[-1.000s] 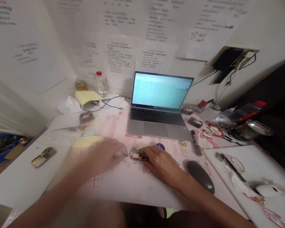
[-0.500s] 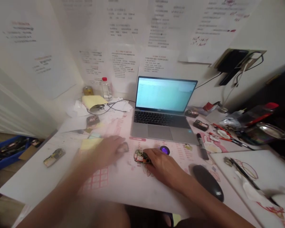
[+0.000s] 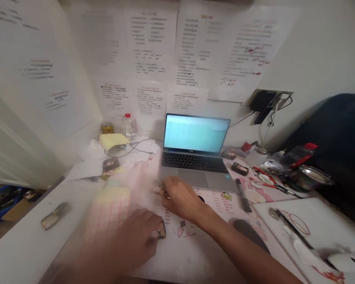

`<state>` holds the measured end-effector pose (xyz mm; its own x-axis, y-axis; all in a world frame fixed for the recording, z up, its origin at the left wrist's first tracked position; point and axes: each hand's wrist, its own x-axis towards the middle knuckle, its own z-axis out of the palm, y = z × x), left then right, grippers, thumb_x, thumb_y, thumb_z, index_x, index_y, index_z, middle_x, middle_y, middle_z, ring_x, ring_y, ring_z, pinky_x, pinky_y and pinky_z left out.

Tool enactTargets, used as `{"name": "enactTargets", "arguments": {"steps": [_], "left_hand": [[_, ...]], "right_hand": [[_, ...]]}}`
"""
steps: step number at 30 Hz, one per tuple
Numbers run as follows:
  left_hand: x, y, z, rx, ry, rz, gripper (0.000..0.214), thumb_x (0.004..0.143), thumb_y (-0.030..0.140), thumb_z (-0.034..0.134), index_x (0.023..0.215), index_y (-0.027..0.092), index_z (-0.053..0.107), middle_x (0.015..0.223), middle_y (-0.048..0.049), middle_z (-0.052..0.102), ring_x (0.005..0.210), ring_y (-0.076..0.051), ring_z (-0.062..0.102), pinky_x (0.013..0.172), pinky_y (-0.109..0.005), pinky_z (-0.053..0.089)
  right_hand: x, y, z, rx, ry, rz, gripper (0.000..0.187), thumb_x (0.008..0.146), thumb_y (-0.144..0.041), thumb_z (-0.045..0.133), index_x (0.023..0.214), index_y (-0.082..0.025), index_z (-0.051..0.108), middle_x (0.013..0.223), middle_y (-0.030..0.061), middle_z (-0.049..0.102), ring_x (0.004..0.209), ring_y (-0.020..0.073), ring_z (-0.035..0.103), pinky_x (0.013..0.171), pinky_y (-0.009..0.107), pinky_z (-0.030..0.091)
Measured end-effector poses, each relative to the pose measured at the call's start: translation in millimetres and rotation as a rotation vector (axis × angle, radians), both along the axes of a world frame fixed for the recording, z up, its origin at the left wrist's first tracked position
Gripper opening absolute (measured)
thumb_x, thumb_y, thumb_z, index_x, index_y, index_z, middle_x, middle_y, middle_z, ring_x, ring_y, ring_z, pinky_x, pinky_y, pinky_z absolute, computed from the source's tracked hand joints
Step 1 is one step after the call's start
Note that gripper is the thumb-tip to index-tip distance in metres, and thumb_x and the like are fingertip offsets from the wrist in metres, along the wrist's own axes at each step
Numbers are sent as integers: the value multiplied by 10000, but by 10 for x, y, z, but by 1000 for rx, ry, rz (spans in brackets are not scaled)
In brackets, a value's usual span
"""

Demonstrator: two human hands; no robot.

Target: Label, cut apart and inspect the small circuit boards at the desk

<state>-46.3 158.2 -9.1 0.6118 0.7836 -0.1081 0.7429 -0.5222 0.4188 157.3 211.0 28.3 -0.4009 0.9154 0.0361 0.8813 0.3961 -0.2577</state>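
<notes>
My right hand (image 3: 180, 198) sits on the printed desk mat (image 3: 192, 252) just in front of the silver laptop's trackpad, its fingers closed on a small green circuit board (image 3: 161, 190), which is blurred and partly hidden. Lower down, my left hand (image 3: 133, 240) is blurred by motion. Its fingertips pinch a small dark part (image 3: 161, 232), too blurred to name. A dark disc (image 3: 201, 199) lies partly hidden beside my right wrist.
The laptop (image 3: 195, 134) stands behind my hands. A black marker (image 3: 243, 201) lies to its right, with several phone boards (image 3: 240, 169) and red-handled tools (image 3: 272, 183) beyond. A white board (image 3: 286, 225) holds tweezers at the right. A black mouse (image 3: 248, 232) lies near my right forearm.
My right hand has moved up and left with the circuit board, towards the laptop. My left hand has dropped towards the desk's front edge. The view has tilted and shifted.
</notes>
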Motion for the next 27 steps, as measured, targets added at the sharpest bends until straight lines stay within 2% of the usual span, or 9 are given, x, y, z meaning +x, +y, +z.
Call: {"name": "enactTargets", "arguments": {"steps": [4, 7, 9, 11, 16, 18, 21, 23, 27], "left_hand": [[269, -65, 35, -51, -80, -181, 363, 755, 125, 638, 1093, 216, 739, 1164, -99, 764, 1166, -327, 674, 1057, -480, 539], [314, -60, -51, -25, -139, -193, 383, 723, 102, 638, 1074, 216, 743, 1187, -95, 771, 1160, -327, 684, 1051, -487, 547], [277, -50, -138, 18, -196, -168, 380, 733, 90, 627, 1064, 240, 739, 1208, -76, 773, 1149, -317, 689, 1040, -493, 549], [243, -26, -213, 72, -252, -168, 302, 796, 100, 606, 1018, 261, 734, 1201, -62, 776, 1130, -302, 693, 1022, -488, 549], [362, -5, -218, 108, -321, -169, 237, 949, 176, 530, 982, 272, 744, 1134, -57, 789, 1048, -267, 706, 975, -453, 556], [448, -41, -181, 109, -317, -160, 248, 947, 185, 524, 955, 264, 759, 1093, -65, 795, 1014, -267, 709, 968, -456, 562], [504, -104, -190, 118, -320, -140, 243, 934, 234, 551, 974, 280, 787, 1019, -75, 792, 958, -276, 713, 930, -456, 592], [474, -127, -251, 136, -328, -84, 261, 894, 248, 603, 1058, 315, 795, 1016, -74, 784, 967, -292, 715, 923, -461, 607], [368, -120, -382, 178, -317, -38, 480, 758, 254, 718, 1212, 405, 763, 1165, -72, 773, 1114, -357, 701, 998, -531, 599]], "right_hand": [[-615, 305, -64, 25, 20, 138, 90, 960, -163, 612, 1044, -152, 643, 1058, 141, 755, 981, 265, 702, 857, 352, 526], [-767, 347, -103, 61, 43, 181, 64, 969, -220, 666, 997, -162, 662, 1028, 112, 766, 953, 241, 707, 875, 339, 533], [-551, 235, -88, 105, 76, 138, 126, 989, -314, 681, 999, -189, 672, 1025, 84, 771, 944, 225, 709, 876, 321, 535], [-100, -18, -62, 166, 112, 10, 178, 1042, -370, 612, 1001, -214, 685, 1006, 67, 775, 937, 217, 716, 872, 309, 536], [1266, -1033, -170, 365, 186, -525, 372, 1128, -302, 355, 1070, -202, 709, 999, 109, 787, 884, 230, 742, 845, 347, 564], [1599, -1363, -339, 425, 205, -625, 434, 1124, -330, 311, 1020, -194, 709, 938, 124, 778, 852, 258, 747, 810, 390, 593], [1785, -1633, -709, 453, 231, -584, 370, 1073, -430, 460, 1213, -191, 705, 1235, 150, 765, 1157, 290, 740, 997, 439, 608], [1790, -1689, -983, 405, 250, -551, 483, 1034, -484, 539, 1421, -207, 621, 1443, 156, 674, 1336, 298, 664, 1124, 466, 559], [1782, -1659, -1400, 398, 282, -572, 544, 1026, -411, 514, 1539, -229, 537, 1555, 163, 577, 1437, 306, 588, 1200, 498, 509]]}}
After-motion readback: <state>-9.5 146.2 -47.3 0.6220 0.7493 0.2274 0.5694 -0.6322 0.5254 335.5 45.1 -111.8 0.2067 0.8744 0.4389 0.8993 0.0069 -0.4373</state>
